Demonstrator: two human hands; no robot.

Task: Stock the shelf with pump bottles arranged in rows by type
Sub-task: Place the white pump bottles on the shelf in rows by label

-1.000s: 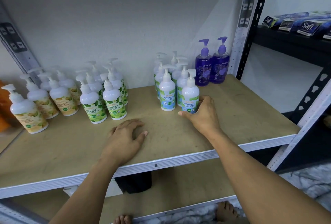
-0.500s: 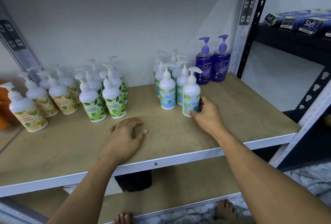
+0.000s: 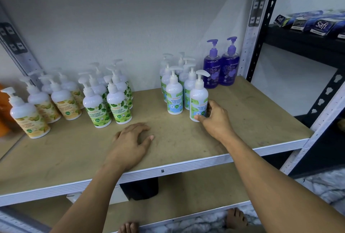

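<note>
My right hand (image 3: 214,119) grips the base of a white cool-mint pump bottle (image 3: 198,96) standing upright at the front of the blue-and-green labelled group (image 3: 174,96). My left hand (image 3: 130,142) rests flat on the wooden shelf board (image 3: 242,120), holding nothing. To the left stand several green-leaf labelled bottles (image 3: 107,102) in rows, and further left several yellow labelled bottles (image 3: 46,102). Two purple pump bottles (image 3: 221,66) stand at the back right against the wall.
A grey metal upright (image 3: 253,27) bounds the shelf on the right, with a black rack holding boxed goods (image 3: 315,23) beyond it. An orange bottle (image 3: 3,109) shows at the far left. A lower shelf (image 3: 186,195) and my bare feet lie below.
My right hand has slid from the front of the cool-mint bottle to its right side, and the bottle's pump spout now points right. My left hand has stayed put.
</note>
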